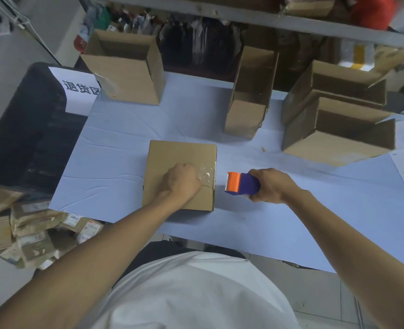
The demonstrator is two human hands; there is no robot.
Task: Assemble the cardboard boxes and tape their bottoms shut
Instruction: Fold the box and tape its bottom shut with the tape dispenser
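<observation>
A brown cardboard box (172,157) lies bottom-up in the middle of the pale blue table (115,162). Clear tape (207,175) runs along its centre seam to the right edge. My left hand (182,181) rests on the box as a closed fist, pressing on the taped seam. Just right of the box, my right hand (271,186) grips a purple and orange tape dispenser (242,184), its orange blade end pointing at the box's right side and a small gap from it.
Assembled open boxes stand at the back: one at the left (127,67), a narrow one (251,96) in the middle, two at the right (338,131). A black bin (23,129) with a white label sits left. Parcels (37,233) lie on the floor.
</observation>
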